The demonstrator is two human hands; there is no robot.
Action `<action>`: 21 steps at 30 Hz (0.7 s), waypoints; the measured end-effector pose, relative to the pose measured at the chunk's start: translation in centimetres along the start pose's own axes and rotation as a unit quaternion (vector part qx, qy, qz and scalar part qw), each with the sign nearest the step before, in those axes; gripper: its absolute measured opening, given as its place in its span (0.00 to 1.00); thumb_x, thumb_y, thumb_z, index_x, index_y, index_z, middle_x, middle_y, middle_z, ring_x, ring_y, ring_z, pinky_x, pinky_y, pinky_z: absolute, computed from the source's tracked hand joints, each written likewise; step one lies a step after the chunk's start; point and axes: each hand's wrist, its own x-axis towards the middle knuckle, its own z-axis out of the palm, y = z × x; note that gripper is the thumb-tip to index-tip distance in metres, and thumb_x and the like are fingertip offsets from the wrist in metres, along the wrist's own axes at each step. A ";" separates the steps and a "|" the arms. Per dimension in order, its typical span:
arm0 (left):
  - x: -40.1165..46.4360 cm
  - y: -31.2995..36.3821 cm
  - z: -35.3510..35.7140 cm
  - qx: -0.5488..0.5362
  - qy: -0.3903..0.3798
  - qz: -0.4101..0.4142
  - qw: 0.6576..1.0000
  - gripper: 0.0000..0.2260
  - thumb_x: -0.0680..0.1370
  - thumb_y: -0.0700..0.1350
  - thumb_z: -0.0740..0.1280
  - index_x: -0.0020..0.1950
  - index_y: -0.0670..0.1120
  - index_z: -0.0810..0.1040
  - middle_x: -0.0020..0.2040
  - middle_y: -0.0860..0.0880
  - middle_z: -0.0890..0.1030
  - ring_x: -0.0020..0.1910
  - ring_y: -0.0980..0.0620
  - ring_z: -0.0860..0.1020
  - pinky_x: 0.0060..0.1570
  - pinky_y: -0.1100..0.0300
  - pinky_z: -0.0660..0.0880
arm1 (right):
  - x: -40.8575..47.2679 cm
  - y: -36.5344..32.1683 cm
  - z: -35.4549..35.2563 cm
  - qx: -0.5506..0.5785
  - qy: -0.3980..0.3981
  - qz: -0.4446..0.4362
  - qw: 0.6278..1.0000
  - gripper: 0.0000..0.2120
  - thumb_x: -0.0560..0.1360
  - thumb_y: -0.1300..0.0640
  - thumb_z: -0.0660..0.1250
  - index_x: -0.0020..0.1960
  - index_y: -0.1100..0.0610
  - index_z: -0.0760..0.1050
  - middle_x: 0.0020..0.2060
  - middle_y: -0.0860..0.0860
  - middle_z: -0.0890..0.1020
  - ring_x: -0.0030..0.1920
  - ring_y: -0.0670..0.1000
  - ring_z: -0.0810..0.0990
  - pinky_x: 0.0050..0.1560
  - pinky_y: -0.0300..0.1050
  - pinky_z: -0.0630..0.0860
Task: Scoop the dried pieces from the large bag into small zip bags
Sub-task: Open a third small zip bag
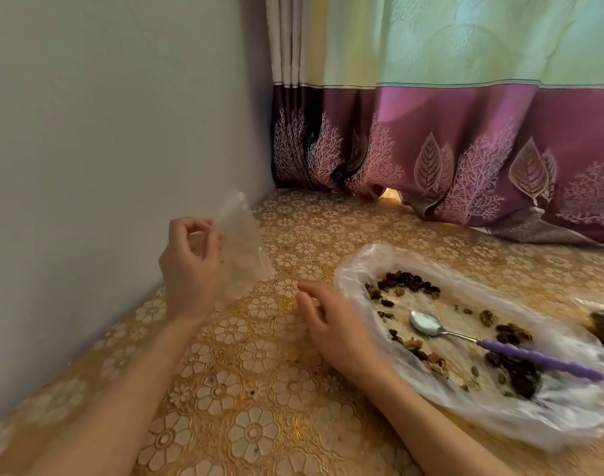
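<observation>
Beside the large bag [372, 269] holding dried pieces [408, 281] and a spoon [499, 343], the right hand [331, 324] hovers with fingers loosely spread, while beyond it the left hand [190, 266] pinches a small bag [242, 255] aloft.

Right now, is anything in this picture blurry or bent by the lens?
In the head view, the small clear plastic bag held up by the left hand is smeared by motion blur; the purple-handled metal spoon in the large clear bag stays sharp; the wide lens bows the wall and curtain edges.
</observation>
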 end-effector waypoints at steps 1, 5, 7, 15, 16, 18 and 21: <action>-0.5 0.9 0.2 -0.008 -0.032 0.056 0.998 0.06 0.78 0.42 0.64 0.49 0.51 0.68 0.47 0.54 0.77 0.41 0.61 0.80 0.38 0.71 0.77 | 0.0 0.0 -0.3 0.065 0.024 0.019 0.997 0.14 0.80 0.48 0.58 0.60 0.52 0.75 0.52 0.46 0.81 0.50 0.48 0.80 0.45 0.27 0.72; -3.7 2.5 1.8 0.077 -0.238 0.258 0.933 0.04 0.73 0.36 0.63 0.44 0.43 0.74 0.51 0.50 0.78 0.46 0.58 0.77 0.47 0.62 0.76 | 0.2 0.2 -1.5 0.338 0.042 0.114 0.933 0.21 0.74 0.41 0.58 0.48 0.56 0.80 0.40 0.53 0.85 0.41 0.49 0.83 0.41 0.37 0.78; -4.8 2.7 2.3 0.116 -0.306 0.316 0.890 0.03 0.71 0.35 0.65 0.42 0.42 0.77 0.53 0.46 0.80 0.52 0.51 0.78 0.54 0.59 0.76 | 0.3 0.3 -1.8 0.382 0.046 0.141 0.912 0.22 0.74 0.41 0.59 0.44 0.58 0.81 0.37 0.53 0.85 0.38 0.49 0.82 0.39 0.38 0.77; -5.0 2.9 2.0 0.130 -0.387 0.240 0.881 0.19 0.73 0.54 0.64 0.58 0.43 0.75 0.49 0.51 0.80 0.48 0.58 0.77 0.53 0.66 0.73 | 0.6 0.5 -2.5 0.458 0.032 0.180 0.870 0.12 0.80 0.58 0.59 0.48 0.62 0.80 0.37 0.54 0.82 0.36 0.48 0.78 0.36 0.38 0.72; -5.0 2.8 1.9 0.155 -0.378 0.255 0.876 0.16 0.74 0.51 0.65 0.55 0.43 0.78 0.47 0.50 0.80 0.46 0.57 0.77 0.51 0.65 0.73 | 0.5 0.5 -2.5 0.457 0.027 0.174 0.872 0.11 0.79 0.57 0.60 0.48 0.61 0.80 0.38 0.54 0.83 0.37 0.48 0.79 0.38 0.38 0.73; -4.9 2.6 1.9 0.183 -0.361 0.270 0.874 0.09 0.73 0.44 0.69 0.52 0.44 0.81 0.45 0.50 0.80 0.45 0.55 0.76 0.49 0.65 0.72 | 0.4 0.4 -2.4 0.453 0.022 0.168 0.875 0.09 0.78 0.57 0.63 0.45 0.59 0.81 0.38 0.54 0.84 0.39 0.48 0.81 0.39 0.37 0.75; -5.0 2.5 1.9 0.185 -0.337 0.252 0.888 0.07 0.71 0.38 0.71 0.48 0.43 0.81 0.43 0.49 0.79 0.43 0.54 0.76 0.46 0.63 0.72 | 0.5 0.3 -2.3 0.417 0.018 0.168 0.893 0.10 0.77 0.55 0.65 0.40 0.57 0.82 0.38 0.54 0.85 0.40 0.49 0.83 0.39 0.37 0.76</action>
